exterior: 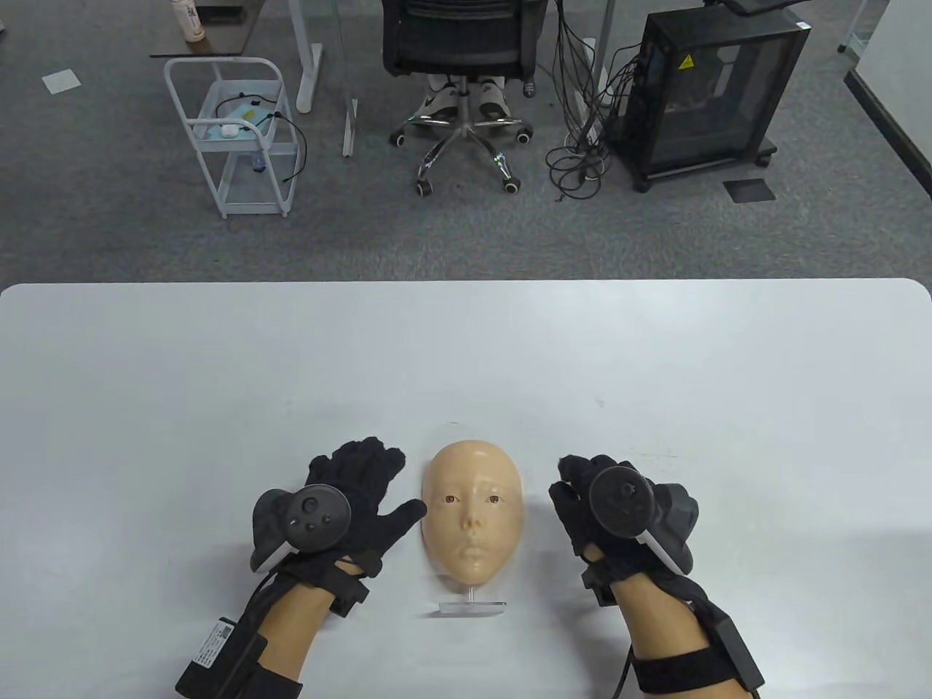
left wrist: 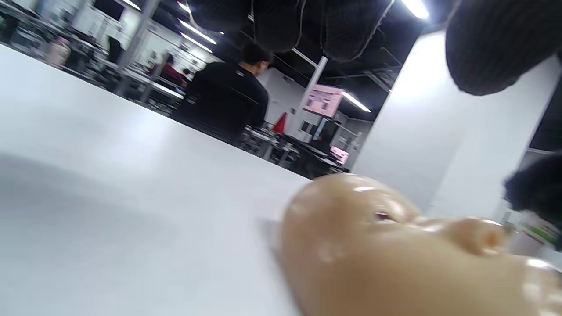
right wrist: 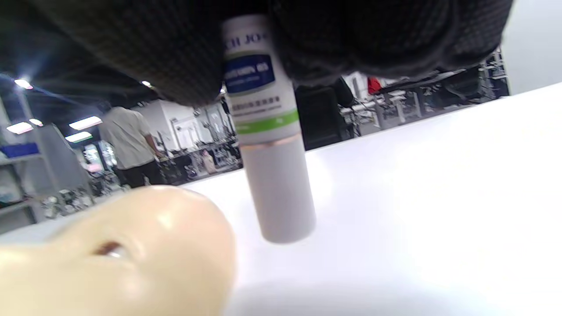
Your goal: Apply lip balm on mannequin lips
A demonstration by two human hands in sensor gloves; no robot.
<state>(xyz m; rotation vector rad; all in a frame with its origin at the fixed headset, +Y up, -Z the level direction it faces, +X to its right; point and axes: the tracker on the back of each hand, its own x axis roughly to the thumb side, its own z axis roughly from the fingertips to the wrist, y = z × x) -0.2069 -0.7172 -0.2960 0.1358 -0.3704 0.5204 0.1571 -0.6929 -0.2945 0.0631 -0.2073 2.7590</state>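
grey carpet, an office chair (exterior: pixel 460 44), a white wire cart (exterior: pixel 233 135) and a black cabinet (exterior: pixel 710 95) were seen beyond the white table (exterior: pixel 466 349) in the table view. the mannequin face (exterior: pixel 472 520) lay face-up near the table's front edge, propped on a small clear stand (exterior: pixel 470 606), its lips (exterior: pixel 472 551) bare of any tool. the left hand (exterior: pixel 342 502) was spread flat just beside the face, its thumb reaching toward the cheek, probably so the face could be steadied. the right hand (exterior: pixel 604 510) was curled on the other side, well clear of the face.

from the left wrist view, loose fingertips (left wrist: pixel 347 30) were seen hanging above the table with nothing between them, the forehead of the face close below.

from the right wrist view, the lip balm (right wrist: pixel 270 131) was shown gripped by the right hand's fingers (right wrist: pixel 377 35), a white tube with blue and green label, pointed down beside the face. its cap appeared to be on, so uncapping was judged the next step.
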